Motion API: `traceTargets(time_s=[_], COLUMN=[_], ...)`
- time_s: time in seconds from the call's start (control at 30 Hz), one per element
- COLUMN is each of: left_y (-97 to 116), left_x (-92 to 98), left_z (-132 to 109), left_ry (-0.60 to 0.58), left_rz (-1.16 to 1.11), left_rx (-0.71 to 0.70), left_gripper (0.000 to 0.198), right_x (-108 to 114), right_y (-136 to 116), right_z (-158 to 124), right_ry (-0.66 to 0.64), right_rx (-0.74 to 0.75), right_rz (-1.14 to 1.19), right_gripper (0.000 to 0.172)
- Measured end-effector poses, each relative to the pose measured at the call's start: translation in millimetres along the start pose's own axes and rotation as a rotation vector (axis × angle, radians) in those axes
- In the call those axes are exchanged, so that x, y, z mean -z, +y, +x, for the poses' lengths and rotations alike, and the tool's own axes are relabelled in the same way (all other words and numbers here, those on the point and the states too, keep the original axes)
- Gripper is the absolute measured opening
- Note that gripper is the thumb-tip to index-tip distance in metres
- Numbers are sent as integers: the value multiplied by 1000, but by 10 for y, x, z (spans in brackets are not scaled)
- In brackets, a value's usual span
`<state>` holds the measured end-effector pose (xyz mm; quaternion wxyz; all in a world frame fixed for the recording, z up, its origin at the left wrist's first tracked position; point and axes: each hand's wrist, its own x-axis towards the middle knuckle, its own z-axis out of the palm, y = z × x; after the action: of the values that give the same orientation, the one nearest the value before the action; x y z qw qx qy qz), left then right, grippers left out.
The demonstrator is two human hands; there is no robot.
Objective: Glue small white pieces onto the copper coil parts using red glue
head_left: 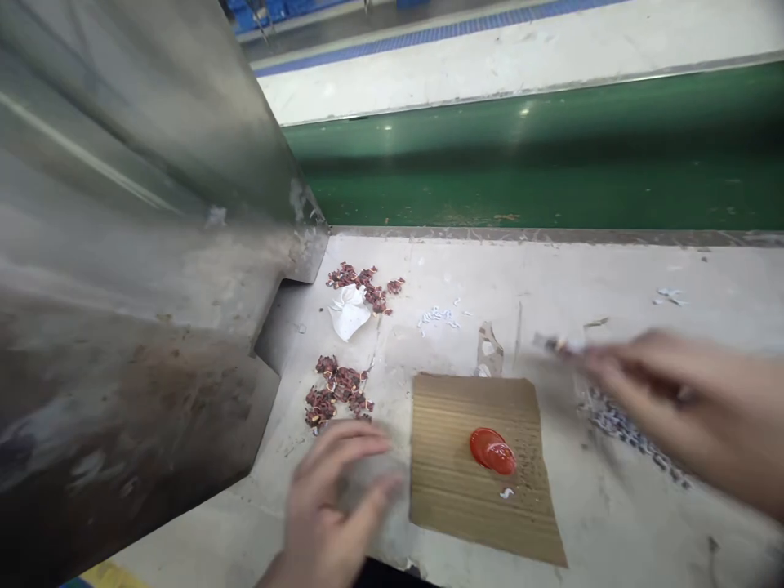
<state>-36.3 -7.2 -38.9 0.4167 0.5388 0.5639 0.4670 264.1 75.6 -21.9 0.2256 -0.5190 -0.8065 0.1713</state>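
Note:
My left hand [334,506] hovers low over the white worktable [612,523], just left of a brown cardboard sheet [483,465]; its fingers are curled and blurred by motion. A blob of red paste [493,451] lies on the cardboard. My right hand [679,408] reaches in from the right, smeared, pinching a thin small stick-like object [554,345] above the table. Under the right hand lies a pile of small grey parts [625,429]. A heap of small red-brown parts [336,392] sits just beyond my left hand.
A large steel machine housing [135,269] fills the left side. A second red-brown heap [367,286] with a white scrap [349,314] lies near the housing. A green conveyor belt [539,163] runs behind the table. White bits [438,317] are scattered about.

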Motion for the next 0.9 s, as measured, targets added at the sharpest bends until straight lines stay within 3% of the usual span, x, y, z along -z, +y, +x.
traceTargets(time_s=[0.03, 0.07, 0.17, 0.2, 0.23, 0.3, 0.33, 0.37, 0.47, 0.57, 0.67, 0.77, 0.9], left_y=[-54, -104, -219, -244, -263, -281, -283, -286, -326, -437, -533, -519, -339], left_x=[135, 260, 482, 497, 490, 453, 441, 443, 551, 741, 881, 911, 805], left_z=[13, 27, 74, 88, 100, 117, 121, 121, 98, 66, 80, 178, 336], left_ry=[65, 112, 149, 133, 109, 48, 9, -35, -180, -313, -403, -438, -375], left_rz=[318, 449, 641, 676, 705, 728, 731, 745, 860, 909, 850, 789, 800], left_rx=[-99, -135, -151, -152, -159, -189, -210, -236, -353, -447, -401, -318, -362], left_gripper=[18, 16, 23, 24, 25, 23, 21, 22, 32, 38, 42, 26, 12], right_x=[75, 152, 323, 350, 364, 383, 403, 436, 586, 674, 616, 498, 332], right_y=[221, 432, 949, 1080, 1190, 1347, 1390, 1406, 1274, 950, 673, 579, 585], right_z=[244, 503, 1222, 1402, 1540, 1677, 1675, 1627, 1225, 554, -152, -660, -939], right_ry=[53, 94, 84, 66, 27, -48, -78, -89, -69, -115, -200, -168, -95], right_rx=[-9, -62, -144, -168, -194, -242, -255, -262, -220, -105, -1, -13, -108], right_rz=[-248, -364, -575, -615, -647, -673, -676, -673, -632, -480, -306, -285, -301], right_gripper=[67, 83, 118, 121, 111, 68, 58, 51, 65, 68, 48, 33, 26])
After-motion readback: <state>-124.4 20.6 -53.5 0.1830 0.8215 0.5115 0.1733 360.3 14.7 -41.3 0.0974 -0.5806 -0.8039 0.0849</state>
